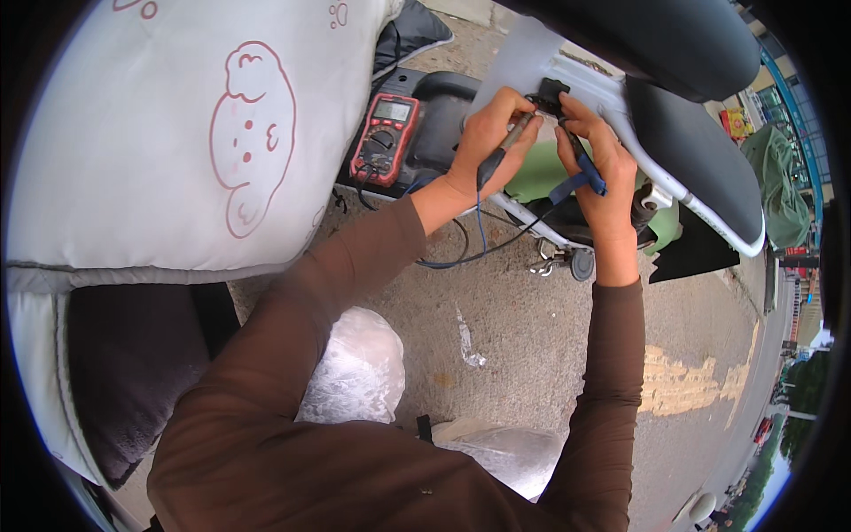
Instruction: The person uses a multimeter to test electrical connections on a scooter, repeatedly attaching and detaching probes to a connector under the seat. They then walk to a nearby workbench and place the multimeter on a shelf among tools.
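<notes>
My left hand (479, 146) is closed in a pinch around a slim test probe (503, 152), its tip pointing at a small black connector (551, 92) on the white scooter body. Opposite it, my right hand (613, 173) grips a second, dark probe (574, 144), with blue material (567, 188) near its lower end. Both hands meet at the connector; my fingers partly cover it, so whether the tips touch its contacts I cannot tell. Left of my hands, a red and black multimeter (385, 140) lies on the scooter's dark footboard. Test leads (483, 255) hang in loops below my left hand.
A padded white cover (168, 151) with a cartoon drawing fills the left. Above my right hand is the black scooter seat (691, 142). Keys (551, 257) hang beneath the bodywork. The pavement (505, 319) lies below, and a green covered shape (778, 182) stands at far right.
</notes>
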The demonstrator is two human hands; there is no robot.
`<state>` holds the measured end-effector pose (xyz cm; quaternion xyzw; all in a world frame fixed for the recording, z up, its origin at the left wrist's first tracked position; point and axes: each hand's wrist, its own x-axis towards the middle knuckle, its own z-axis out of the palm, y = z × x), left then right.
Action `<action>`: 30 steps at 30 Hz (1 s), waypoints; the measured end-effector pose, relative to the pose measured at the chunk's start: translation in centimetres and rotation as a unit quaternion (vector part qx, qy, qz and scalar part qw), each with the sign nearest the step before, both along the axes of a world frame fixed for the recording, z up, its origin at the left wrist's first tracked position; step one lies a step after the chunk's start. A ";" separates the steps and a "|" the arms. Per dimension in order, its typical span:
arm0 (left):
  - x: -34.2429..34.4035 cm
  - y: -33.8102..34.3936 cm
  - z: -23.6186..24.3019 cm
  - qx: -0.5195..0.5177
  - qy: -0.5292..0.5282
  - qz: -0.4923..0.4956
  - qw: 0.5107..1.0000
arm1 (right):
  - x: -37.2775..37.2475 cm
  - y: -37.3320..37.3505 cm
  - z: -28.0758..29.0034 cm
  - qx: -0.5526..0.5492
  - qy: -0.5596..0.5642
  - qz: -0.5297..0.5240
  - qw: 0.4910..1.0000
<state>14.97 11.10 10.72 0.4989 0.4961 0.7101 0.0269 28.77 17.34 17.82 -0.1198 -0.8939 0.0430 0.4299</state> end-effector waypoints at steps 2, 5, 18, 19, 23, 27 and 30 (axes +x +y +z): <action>0.1 -0.1 0.0 -0.005 -0.012 -0.016 1.000 | -0.1 0.1 -0.1 0.003 0.004 0.002 1.000; -0.1 -0.1 0.0 -0.003 -0.017 -0.024 1.000 | -0.1 -0.1 0.0 -0.010 -0.003 -0.002 1.000; 0.1 -0.1 0.3 -0.027 -0.035 -0.035 0.998 | -0.1 0.0 0.1 -0.018 0.009 0.010 1.000; 0.1 -0.1 0.3 -0.034 -0.041 -0.040 0.998 | -0.1 0.0 0.2 -0.019 0.011 0.009 1.000; 0.2 -0.3 0.5 -0.038 -0.040 -0.038 0.998 | 0.0 -0.1 0.2 -0.021 0.013 0.011 1.000; 0.1 -0.1 0.5 -0.025 -0.035 -0.032 0.999 | 0.1 0.0 0.1 -0.017 0.015 0.013 1.000; 0.1 -0.3 0.6 -0.026 -0.028 -0.032 0.999 | 0.1 0.0 0.1 -0.012 0.017 0.011 1.000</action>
